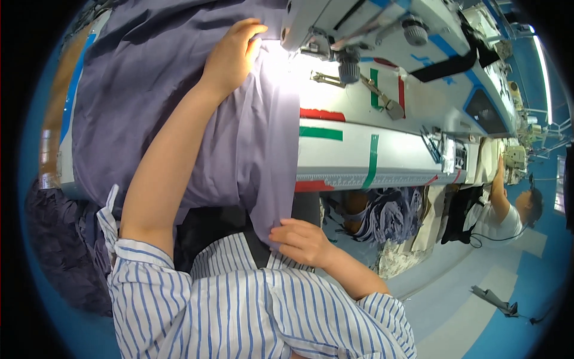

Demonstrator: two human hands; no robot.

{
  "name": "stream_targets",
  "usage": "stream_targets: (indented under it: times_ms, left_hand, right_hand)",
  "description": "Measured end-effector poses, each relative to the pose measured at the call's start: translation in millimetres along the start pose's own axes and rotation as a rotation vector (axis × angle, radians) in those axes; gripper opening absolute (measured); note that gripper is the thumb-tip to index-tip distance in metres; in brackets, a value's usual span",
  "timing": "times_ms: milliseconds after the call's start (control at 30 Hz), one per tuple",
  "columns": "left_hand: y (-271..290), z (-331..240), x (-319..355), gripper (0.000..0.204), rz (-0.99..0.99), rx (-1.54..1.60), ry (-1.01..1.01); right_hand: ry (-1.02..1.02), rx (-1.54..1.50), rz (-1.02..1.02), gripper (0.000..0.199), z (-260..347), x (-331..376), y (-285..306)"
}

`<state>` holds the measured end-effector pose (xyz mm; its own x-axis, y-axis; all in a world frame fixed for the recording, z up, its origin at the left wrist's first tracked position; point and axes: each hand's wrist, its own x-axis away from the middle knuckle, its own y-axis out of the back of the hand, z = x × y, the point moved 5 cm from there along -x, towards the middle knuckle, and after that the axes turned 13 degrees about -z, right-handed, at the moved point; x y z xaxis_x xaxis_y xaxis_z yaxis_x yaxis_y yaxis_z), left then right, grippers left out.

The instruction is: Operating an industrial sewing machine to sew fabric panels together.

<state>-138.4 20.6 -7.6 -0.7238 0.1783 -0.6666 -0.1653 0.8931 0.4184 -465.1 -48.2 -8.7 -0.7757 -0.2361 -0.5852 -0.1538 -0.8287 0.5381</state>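
"Left hand (233,57), upper middle of the frame: gripping?"

"I cannot tell; its bent fingers lie on the purple cloth (143,113). Right hand (304,242), just below centre, grasps the lower end of that cloth."

"Where does the cloth lie?"

"Over the desk (400,157), from upper left to centre, draping past the near edge. Its straight right border runs down from a brightly lit spot beside the sewing machine (388,36), upper right."

"And farther out?"

"Green tape (323,133) and a ruler strip (353,179) right of the cloth, bundled fabric strips (397,215) below those, a dark heap of cloth (60,245) at left, a co-worker (499,221) at far right."
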Motion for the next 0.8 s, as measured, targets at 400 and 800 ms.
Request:
stream_targets:
  times_ms: [400,800]
  left_hand:
    - [-16,7,-46,0.029,0.132,-0.183,0.037]
    - [-28,33,-92,0.029,0.117,-0.258,0.077]
  right_hand:
    - [-0.028,-0.049,0.053,0.009,-32,-23,12]
    - [-0.002,-0.055,0.134,0.012,-45,-60,22]
